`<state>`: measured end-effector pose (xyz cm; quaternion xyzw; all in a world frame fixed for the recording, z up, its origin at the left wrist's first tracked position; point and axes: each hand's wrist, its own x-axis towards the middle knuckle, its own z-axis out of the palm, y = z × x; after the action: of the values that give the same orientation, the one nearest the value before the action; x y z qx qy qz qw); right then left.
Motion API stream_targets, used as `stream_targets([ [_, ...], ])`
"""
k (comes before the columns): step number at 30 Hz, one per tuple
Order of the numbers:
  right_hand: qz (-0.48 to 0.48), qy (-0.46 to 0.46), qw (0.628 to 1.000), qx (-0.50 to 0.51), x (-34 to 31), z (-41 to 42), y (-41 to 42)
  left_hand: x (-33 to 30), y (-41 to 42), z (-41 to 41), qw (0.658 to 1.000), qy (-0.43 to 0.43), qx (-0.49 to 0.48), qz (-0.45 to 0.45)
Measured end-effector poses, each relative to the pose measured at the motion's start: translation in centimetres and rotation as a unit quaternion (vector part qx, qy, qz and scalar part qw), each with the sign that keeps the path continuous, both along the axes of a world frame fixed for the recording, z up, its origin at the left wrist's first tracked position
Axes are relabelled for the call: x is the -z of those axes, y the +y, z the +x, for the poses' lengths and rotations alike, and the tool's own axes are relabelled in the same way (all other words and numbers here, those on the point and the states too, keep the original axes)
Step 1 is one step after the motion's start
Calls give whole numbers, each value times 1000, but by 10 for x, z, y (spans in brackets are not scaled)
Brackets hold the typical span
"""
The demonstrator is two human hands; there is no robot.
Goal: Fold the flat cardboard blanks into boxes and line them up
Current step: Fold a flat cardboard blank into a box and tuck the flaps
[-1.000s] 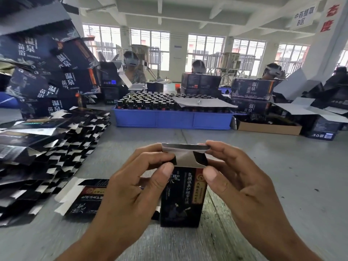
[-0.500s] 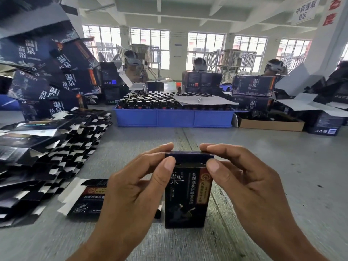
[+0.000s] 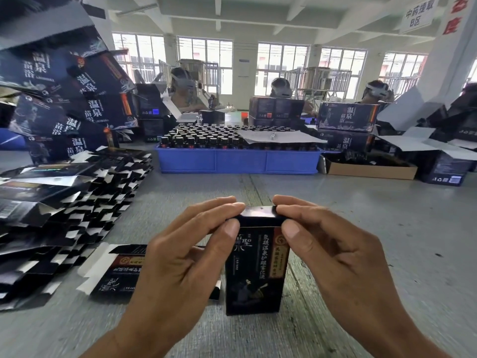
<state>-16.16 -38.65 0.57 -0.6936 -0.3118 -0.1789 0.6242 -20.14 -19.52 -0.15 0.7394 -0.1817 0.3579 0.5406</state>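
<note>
Left hand (image 3: 180, 259) and right hand (image 3: 335, 257) pinch one upright box (image 3: 255, 270); one blank (image 3: 116, 275) alongside.

A small dark box (image 3: 255, 270) stands upright on the grey table (image 3: 387, 228), near its front edge. The left hand (image 3: 180, 257) and right hand (image 3: 333, 254) pinch its top from either side, thumbs on the front face, fingers over the closed top flap. Just left of the box a flat blank (image 3: 116, 275) lies on the table, partly behind the left hand. A fanned pile of flat blanks (image 3: 59, 202) fills the left side. Toward the far edge sits a blue tray (image 3: 237, 161) of dark bottles (image 3: 204, 138), with a brown cardboard tray (image 3: 371, 171) to its right.
</note>
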Motion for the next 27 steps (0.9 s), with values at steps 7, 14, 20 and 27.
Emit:
stream_targets([
  [7, -46, -76, 995, 39, 2, 7, -2, 1, 4, 2, 1000, -15, 6, 20],
  [14, -54, -78, 995, 44, 2, 8, -4, 7, 9, 8, 997, -46, 0, 57],
  [20, -18, -26, 1000, 2, 3, 10, -2, 11, 11, 9, 997, -6, 2, 79],
  [27, -162, 97, 982, 28, 22, 13, 5, 16, 10, 15, 993, 102, -24, -56],
])
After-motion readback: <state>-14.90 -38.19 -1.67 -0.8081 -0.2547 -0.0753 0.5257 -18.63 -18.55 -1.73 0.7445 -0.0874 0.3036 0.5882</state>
